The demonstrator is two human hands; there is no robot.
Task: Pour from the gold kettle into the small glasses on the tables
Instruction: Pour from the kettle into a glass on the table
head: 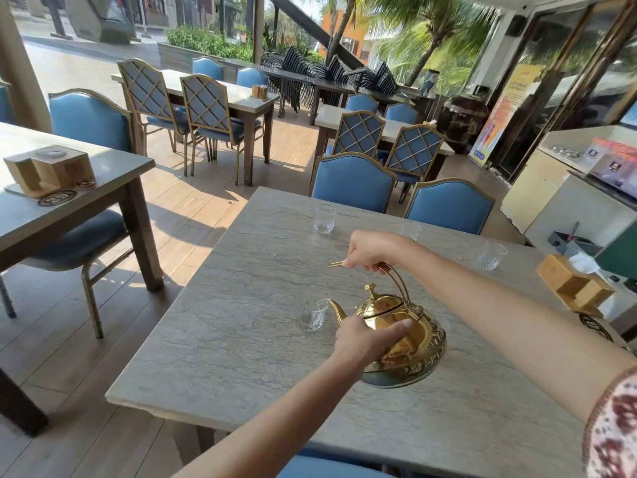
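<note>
Sunlight falls across the wood-plank floor at frame centre, among grey stone-topped tables and blue gold-framed chairs, with palms upper right beyond stacked dark chairs.

A shiny gold kettle with an embossed band stands on the grey-veined stone bench, clear cut-pattern glasses sit toward twelve o'clock before blue, gold-trimmed chairs, and a white-and-maroon patterned sleeve shows at four o'clock.

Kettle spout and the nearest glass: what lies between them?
Nothing; in the head view the gold kettle has its spout tip right at the nearest glass rim.
</note>
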